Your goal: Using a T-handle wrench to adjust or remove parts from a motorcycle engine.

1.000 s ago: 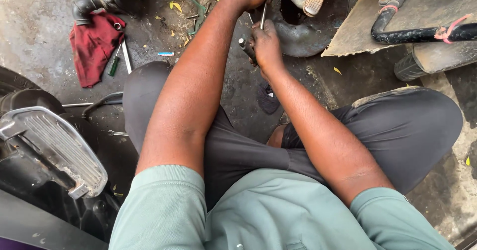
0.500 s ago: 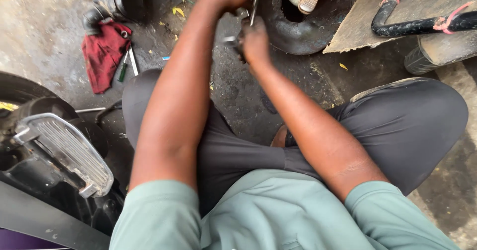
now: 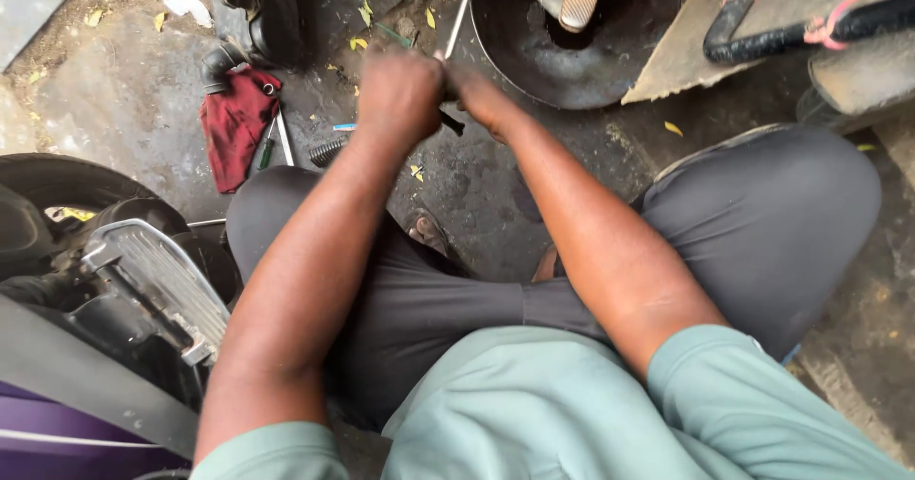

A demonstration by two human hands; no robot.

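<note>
At twelve o'clock of the seated person, beside a dark basin, both hands met: left hand and right hand were closed around a thin metal rod, probably stiff, light and greasy; best gripped low.

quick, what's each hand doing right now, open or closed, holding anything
Left hand: closed in a fist around the thin metal rod.
Right hand: closed beside the left on a small dark tool; blur hides the exact grip.
</note>
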